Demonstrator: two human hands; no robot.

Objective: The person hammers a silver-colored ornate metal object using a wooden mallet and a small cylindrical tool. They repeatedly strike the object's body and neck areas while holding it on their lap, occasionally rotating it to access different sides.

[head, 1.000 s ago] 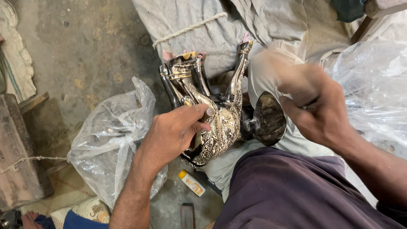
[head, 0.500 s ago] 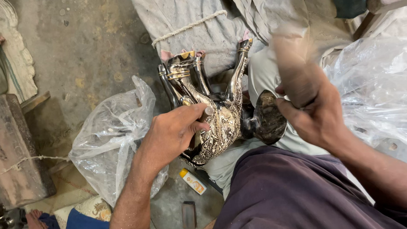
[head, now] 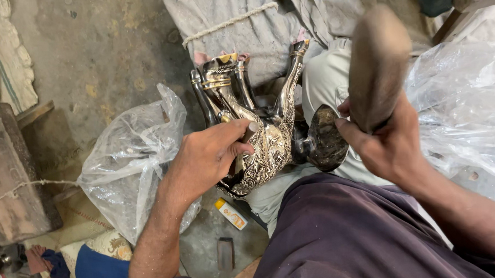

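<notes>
An ornate metal-covered animal figurine point(head: 270, 146) lies on its back across my lap, its legs point(head: 220, 84) pointing up and away. My left hand point(head: 206, 157) is closed around a small punch point(head: 251, 129) and presses it against the figurine's patterned body. My right hand point(head: 387, 144) grips a worn wooden mallet point(head: 377, 61), raised above the figurine to its right. The dark rounded end of the figurine point(head: 326, 138) sits just left of my right hand.
A crumpled clear plastic bag point(head: 129, 166) lies to the left and a larger one point(head: 468, 101) to the right. Grey cloth with a rope point(head: 228, 23) is beyond. On the floor lie a small orange-white tube point(head: 231, 213), a dark block point(head: 224, 254) and a wooden block point(head: 10, 177).
My right hand has swung the mallet up and away from the figurine. The left hand and the punch have stayed on the figurine's body.
</notes>
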